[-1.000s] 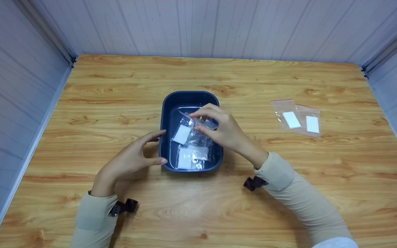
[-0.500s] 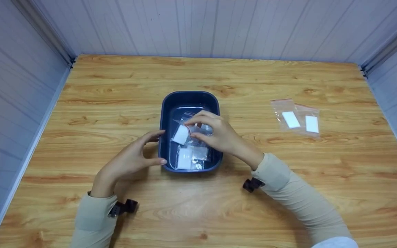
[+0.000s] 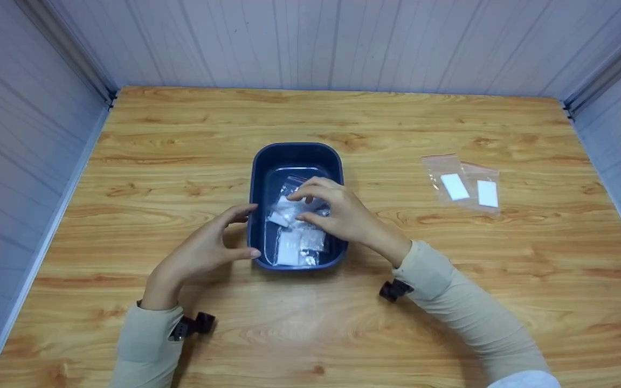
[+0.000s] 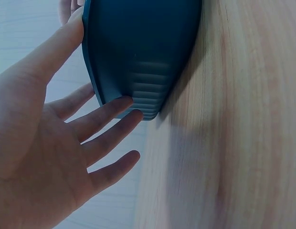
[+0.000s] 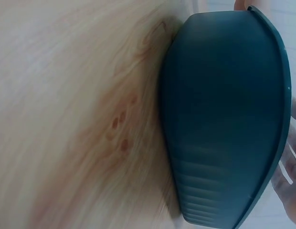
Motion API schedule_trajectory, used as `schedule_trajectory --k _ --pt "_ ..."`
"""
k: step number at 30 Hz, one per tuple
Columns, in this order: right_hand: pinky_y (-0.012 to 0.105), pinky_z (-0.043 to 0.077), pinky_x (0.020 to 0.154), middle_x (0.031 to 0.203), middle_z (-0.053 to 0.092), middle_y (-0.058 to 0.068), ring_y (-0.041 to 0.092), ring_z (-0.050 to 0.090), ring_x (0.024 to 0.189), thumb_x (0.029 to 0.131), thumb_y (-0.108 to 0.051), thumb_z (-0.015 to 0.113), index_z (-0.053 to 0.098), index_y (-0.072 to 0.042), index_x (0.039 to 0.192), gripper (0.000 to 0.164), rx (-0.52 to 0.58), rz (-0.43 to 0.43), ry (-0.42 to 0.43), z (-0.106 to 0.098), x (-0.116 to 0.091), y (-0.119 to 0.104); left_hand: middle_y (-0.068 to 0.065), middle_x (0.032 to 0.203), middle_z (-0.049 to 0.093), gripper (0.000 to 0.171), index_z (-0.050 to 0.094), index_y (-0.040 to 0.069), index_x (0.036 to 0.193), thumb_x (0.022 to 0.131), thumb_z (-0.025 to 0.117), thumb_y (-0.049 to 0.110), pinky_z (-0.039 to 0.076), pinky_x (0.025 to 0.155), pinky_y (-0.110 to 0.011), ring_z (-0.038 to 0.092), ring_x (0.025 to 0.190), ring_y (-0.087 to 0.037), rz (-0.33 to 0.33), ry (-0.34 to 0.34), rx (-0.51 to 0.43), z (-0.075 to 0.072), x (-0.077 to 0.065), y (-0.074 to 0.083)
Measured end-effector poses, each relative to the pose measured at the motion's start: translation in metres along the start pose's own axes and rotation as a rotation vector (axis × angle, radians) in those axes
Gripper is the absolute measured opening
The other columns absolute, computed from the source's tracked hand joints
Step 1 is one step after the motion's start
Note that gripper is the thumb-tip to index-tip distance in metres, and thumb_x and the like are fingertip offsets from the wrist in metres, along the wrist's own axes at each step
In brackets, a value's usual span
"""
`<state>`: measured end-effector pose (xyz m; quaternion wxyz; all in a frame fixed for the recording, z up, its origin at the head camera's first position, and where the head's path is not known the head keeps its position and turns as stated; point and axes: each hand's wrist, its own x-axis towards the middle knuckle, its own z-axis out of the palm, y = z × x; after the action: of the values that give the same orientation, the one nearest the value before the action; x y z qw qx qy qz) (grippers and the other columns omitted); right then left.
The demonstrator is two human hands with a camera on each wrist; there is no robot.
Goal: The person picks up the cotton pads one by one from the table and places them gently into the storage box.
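Observation:
A dark blue plastic bin [image 3: 297,153] stands in the middle of the table, holding several small clear zip bags [image 3: 289,248] with white rectangular pieces inside. Over its right side reaches my right hand [image 3: 337,210], thumb and forefinger parted above a blurred zip bag [image 3: 288,210] that overlaps the others. My left hand [image 3: 208,237] rests its thumb and fingertips at the bin's left rim. In the left wrist view its fingers [image 4: 105,148] are spread along the bin's ribbed outer wall [image 4: 148,76]. The right wrist view is mostly filled by the bin's outer side [image 5: 224,109].
Two more zip bags [image 3: 455,186] with white pieces lie overlapping on the wooden table [image 3: 531,258], right of the bin. Pale panels stand behind [image 3: 310,43] the table and along both sides. Both forearms wear small black wrist cameras [image 3: 205,322].
My right hand has moved slightly left and down inside the bin and let go of the zip bag it pinched; the bag has dropped onto the others. The left hand has stayed put.

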<state>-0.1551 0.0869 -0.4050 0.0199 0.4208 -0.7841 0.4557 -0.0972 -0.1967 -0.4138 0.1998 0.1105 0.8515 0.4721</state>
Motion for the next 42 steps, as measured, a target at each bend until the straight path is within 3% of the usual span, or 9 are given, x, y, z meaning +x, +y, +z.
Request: schedule_trajectory --k 8,18,22,26,34,39,42 --pt "0.031 0.052 0.09 0.115 0.065 0.004 0.015 0.059 0.103 0.089 -0.011 0.075 0.071 -0.005 0.116 0.028 -0.019 0.001 0.011 -0.001 -0.001 -0.001 -0.004 0.156 0.037 0.081 0.035 0.027 0.153 0.085 0.08 0.029 0.019 0.116 -0.061 0.031 0.144 -0.031 -0.015 0.002 0.003 0.0 -0.001 -0.001" --pt "0.039 0.053 0.087 0.115 0.066 0.004 0.027 0.061 0.1 0.09 -0.013 0.074 0.07 -0.006 0.117 0.027 0.009 -0.012 0.026 -0.007 -0.005 -0.001 -0.003 0.155 0.037 0.085 0.035 0.024 0.153 0.083 0.081 0.036 0.019 0.117 -0.058 0.033 0.143 -0.029 0.016 -0.001 -0.008 -0.001 -0.002 -0.002" --pt "0.04 0.053 0.084 0.114 0.067 0.004 0.024 0.061 0.099 0.09 -0.012 0.074 0.069 -0.004 0.117 0.029 0.011 -0.026 0.048 -0.011 -0.006 0.001 -0.005 0.154 0.039 0.087 0.035 0.023 0.153 0.081 0.081 0.041 0.017 0.117 -0.059 0.034 0.142 -0.029 0.033 -0.002 -0.002 -0.002 -0.002 -0.002" --pt "0.038 0.053 0.084 0.114 0.067 0.005 0.018 0.06 0.098 0.09 -0.011 0.074 0.069 -0.004 0.118 0.03 0.018 0.0 0.062 -0.017 -0.008 0.002 -0.005 0.153 0.04 0.088 0.035 0.023 0.153 0.081 0.081 0.041 0.016 0.117 -0.059 0.034 0.142 -0.029 0.04 -0.001 0.0 -0.002 -0.002 -0.002" --pt "0.038 0.053 0.09 0.115 0.065 0.006 0.027 0.062 0.102 0.09 -0.007 0.073 0.068 -0.002 0.119 0.03 0.016 0.034 0.07 -0.029 -0.012 0.003 -0.006 0.155 0.038 0.088 0.035 0.023 0.153 0.081 0.081 0.041 0.017 0.117 -0.059 0.033 0.143 -0.03 0.039 -0.002 0.001 -0.003 -0.003 -0.002" --pt "0.039 0.053 0.086 0.116 0.066 0.005 0.017 0.061 0.097 0.089 -0.005 0.073 0.068 -0.001 0.119 0.03 0.0 0.043 0.091 -0.037 -0.015 0.006 -0.004 0.156 0.036 0.089 0.034 0.025 0.154 0.08 0.081 0.043 0.017 0.117 -0.058 0.032 0.143 -0.03 0.018 -0.003 0.0 -0.003 -0.003 -0.001" --pt "0.037 0.052 0.087 0.115 0.067 0.005 0.02 0.062 0.095 0.09 -0.008 0.073 0.068 -0.002 0.118 0.03 -0.009 0.057 0.106 -0.041 -0.016 0.007 -0.003 0.157 0.035 0.089 0.034 0.026 0.153 0.08 0.081 0.044 0.017 0.117 -0.058 0.031 0.144 -0.03 0.016 -0.004 -0.003 -0.003 -0.003 -0.002"
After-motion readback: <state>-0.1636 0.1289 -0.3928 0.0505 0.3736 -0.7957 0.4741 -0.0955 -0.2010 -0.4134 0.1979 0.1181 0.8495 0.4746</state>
